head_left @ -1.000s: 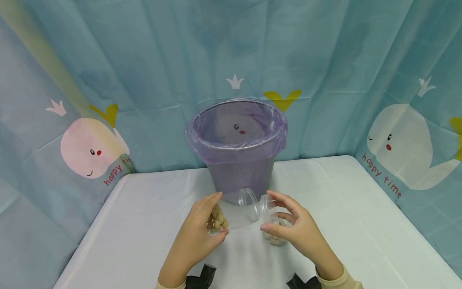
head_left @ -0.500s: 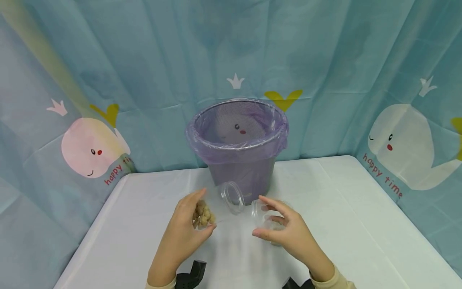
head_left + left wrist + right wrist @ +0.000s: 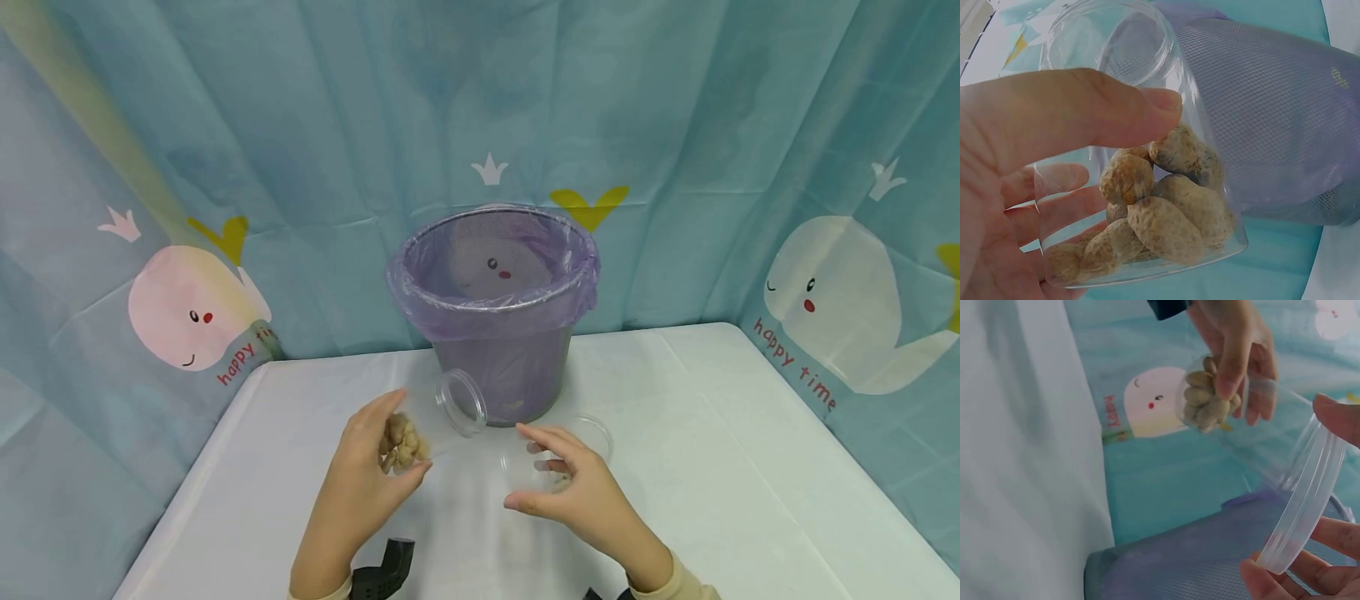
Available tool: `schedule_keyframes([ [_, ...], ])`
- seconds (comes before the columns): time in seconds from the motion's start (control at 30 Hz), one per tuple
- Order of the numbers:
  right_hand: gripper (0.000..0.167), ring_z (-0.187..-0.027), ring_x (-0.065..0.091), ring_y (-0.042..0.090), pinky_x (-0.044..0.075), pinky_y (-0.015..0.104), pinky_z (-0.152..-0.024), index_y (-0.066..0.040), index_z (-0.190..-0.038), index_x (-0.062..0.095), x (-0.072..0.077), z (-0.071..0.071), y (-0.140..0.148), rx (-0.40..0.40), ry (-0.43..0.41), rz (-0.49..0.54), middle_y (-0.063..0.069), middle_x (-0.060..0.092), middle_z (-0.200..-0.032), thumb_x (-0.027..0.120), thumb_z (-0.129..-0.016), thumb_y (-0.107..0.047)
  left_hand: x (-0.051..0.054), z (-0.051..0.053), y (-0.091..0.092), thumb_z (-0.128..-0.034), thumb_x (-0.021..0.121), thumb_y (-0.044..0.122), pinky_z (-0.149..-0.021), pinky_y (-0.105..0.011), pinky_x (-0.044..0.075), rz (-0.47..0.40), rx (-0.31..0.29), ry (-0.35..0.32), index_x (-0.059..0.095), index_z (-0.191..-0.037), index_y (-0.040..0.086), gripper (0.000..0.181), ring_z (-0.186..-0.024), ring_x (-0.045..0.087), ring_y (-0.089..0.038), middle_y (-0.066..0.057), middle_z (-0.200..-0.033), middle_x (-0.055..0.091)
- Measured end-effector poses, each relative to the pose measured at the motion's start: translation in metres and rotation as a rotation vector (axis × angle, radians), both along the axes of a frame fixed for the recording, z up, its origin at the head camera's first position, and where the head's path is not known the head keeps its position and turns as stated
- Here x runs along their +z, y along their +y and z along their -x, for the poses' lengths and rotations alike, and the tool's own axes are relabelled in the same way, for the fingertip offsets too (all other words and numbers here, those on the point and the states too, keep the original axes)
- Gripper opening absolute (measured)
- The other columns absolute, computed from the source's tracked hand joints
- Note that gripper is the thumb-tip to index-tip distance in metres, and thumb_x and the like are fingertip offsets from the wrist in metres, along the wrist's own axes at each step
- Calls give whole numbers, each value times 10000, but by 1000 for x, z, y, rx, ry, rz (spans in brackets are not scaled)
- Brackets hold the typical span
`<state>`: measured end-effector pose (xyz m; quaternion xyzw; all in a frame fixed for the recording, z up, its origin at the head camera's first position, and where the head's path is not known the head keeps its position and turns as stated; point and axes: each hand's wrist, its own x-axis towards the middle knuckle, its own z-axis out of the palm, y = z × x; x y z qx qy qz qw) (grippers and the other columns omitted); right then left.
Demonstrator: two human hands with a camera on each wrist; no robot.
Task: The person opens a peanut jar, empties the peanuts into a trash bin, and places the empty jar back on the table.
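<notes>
The clear plastic jar is leaning uncovered in front of the mesh wastebasket, its peanuts sitting at the base. Your left hand is gripping its body; your right hand is pinching the clear lid, apart from the jar. You are probably handling light, stiff, slick plastic; cupping the peanut-weighted lower body is likely giving the surest hold.

Red "happy time" lettering on a blue whale-print curtain
It reads whole below the white whale at the right of the head view; below the pink whale at the left, "happy" is clear but the second word shows only its start, "ti". The right wrist view shows "happy" sideways.
</notes>
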<state>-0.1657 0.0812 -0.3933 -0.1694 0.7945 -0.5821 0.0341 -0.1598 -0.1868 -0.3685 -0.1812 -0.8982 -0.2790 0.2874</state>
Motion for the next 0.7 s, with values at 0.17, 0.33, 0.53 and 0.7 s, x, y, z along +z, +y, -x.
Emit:
schedule_keyframes([
  [0.17,696,-1167,546,174,541,268,-981,-269,-1367,587,-5,-2,-6,12,7,-12,-63,600,-1329,876,-737,-335,2,-1,-2,-588,915,-39,-952,-544,533,-19,1,-9,515,-1390,2,897,-1246,540,-375,-179,-1369,577],
  [0.33,719,-1152,554,161,544,258,-974,-240,-1376,583,-11,-3,-13,12,-9,-25,-49,594,-1349,879,-728,-344,2,-1,-3,-582,919,-34,-951,-525,520,-22,3,-1,517,-1393,16,907,-1238,546,-364,-172,-1364,585],
  [0.53,714,-1175,565,200,552,264,-970,-175,-1374,593,-19,-2,-23,17,1,-10,-4,600,-1376,882,-732,-295,1,0,-4,-557,928,-37,-903,-417,505,-10,9,31,523,-1385,8,923,-1108,581,-290,-168,-1281,614],
  [0.7,703,-1184,604,241,567,274,-950,-139,-1353,620,-27,0,-29,11,45,-25,41,615,-1386,877,-734,-352,1,0,-6,-545,932,-46,-730,-298,458,3,15,49,524,-1387,8,937,-857,448,-92,-107,-1108,604],
])
